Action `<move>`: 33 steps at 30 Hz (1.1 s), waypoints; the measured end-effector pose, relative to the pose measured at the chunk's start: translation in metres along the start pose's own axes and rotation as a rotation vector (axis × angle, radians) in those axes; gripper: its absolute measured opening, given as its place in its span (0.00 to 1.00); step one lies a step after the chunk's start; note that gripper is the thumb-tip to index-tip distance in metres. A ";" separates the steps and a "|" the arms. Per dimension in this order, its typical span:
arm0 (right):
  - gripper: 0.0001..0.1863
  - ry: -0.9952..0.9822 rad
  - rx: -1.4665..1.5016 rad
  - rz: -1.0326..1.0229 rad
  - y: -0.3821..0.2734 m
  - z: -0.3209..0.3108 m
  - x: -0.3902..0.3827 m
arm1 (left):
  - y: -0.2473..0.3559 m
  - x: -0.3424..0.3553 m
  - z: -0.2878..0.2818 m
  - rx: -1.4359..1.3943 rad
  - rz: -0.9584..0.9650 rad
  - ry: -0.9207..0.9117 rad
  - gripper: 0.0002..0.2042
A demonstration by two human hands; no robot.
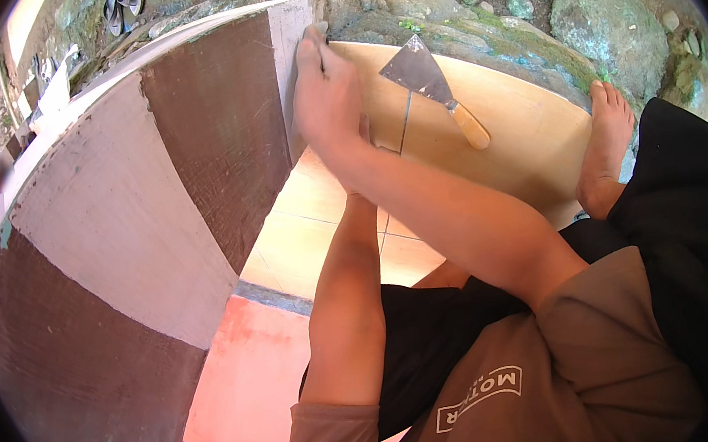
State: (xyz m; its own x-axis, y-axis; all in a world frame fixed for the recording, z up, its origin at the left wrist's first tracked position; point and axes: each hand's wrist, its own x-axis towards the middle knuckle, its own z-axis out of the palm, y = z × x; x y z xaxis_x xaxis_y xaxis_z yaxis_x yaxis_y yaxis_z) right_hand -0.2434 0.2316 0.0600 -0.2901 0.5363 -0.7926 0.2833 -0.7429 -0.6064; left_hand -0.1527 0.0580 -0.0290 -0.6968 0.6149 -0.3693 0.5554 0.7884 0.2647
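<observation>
At the far end of the striped wall (209, 133), my right hand (326, 91) is closed against the narrow light edge strip. Its fingers are bent around something small and greyish at the corner, too hidden to name. My left hand (364, 126) lies mostly behind the right wrist, low beside the wall. Only a bit of it shows, so its fingers cannot be read. To the right of both hands a putty knife (425, 78) rests on the beige tiles (523, 119), with a broad, stained metal blade and a wooden handle. Neither hand touches it.
Mossy rocks (607, 18) and rough stone border the tiles on the far side. My bare foot (606, 137) stands at the tiles' right edge. A pinkish-red floor (249, 367) lies nearer, past a grey strip. Sandals (120, 6) lie beyond the wall, at upper left.
</observation>
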 end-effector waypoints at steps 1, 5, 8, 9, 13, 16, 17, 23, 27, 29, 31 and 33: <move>0.25 0.034 -0.013 -0.013 -0.001 -0.002 0.012 | 0.004 0.002 0.000 0.018 -0.047 -0.067 0.34; 0.24 0.047 -0.079 -0.090 -0.004 -0.007 0.001 | -0.012 0.002 0.004 0.047 0.135 0.035 0.34; 0.24 0.053 -0.117 -0.210 0.005 -0.005 -0.050 | 0.008 0.008 -0.029 0.015 0.127 -0.009 0.33; 0.24 -0.039 -0.143 -0.129 -0.002 -0.012 -0.045 | 0.004 0.004 -0.024 -0.039 0.077 -0.068 0.32; 0.24 0.071 -0.050 -0.159 0.005 -0.004 0.009 | -0.025 0.000 0.014 -0.145 -0.088 -0.181 0.35; 0.23 0.038 -0.087 -0.053 -0.005 -0.008 0.007 | 0.011 0.013 -0.013 0.142 -0.002 -0.133 0.39; 0.23 -0.055 -0.057 -0.035 -0.020 -0.006 -0.033 | 0.002 0.009 -0.023 0.157 0.088 -0.006 0.35; 0.23 0.098 -0.003 -0.207 0.000 0.000 -0.019 | 0.008 0.004 -0.010 0.040 0.111 0.090 0.28; 0.26 0.006 -0.101 0.030 -0.020 -0.008 0.009 | -0.012 0.004 0.008 0.150 0.038 0.024 0.32; 0.26 -0.125 -0.065 0.075 -0.025 -0.006 -0.037 | -0.016 0.004 -0.006 0.171 0.138 0.104 0.31; 0.26 -0.133 -0.031 0.055 -0.021 -0.009 -0.051 | -0.005 0.004 -0.018 0.173 0.258 0.162 0.31; 0.26 -0.054 0.015 -0.029 -0.013 -0.005 -0.052 | 0.006 0.004 -0.021 0.121 0.153 0.090 0.32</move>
State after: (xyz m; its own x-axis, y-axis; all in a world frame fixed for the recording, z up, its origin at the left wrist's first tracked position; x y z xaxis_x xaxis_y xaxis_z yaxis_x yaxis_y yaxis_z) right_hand -0.2270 0.2154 0.1084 -0.3468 0.5360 -0.7697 0.2602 -0.7334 -0.6280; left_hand -0.1614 0.0656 -0.0097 -0.6351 0.7306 -0.2506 0.7044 0.6810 0.2003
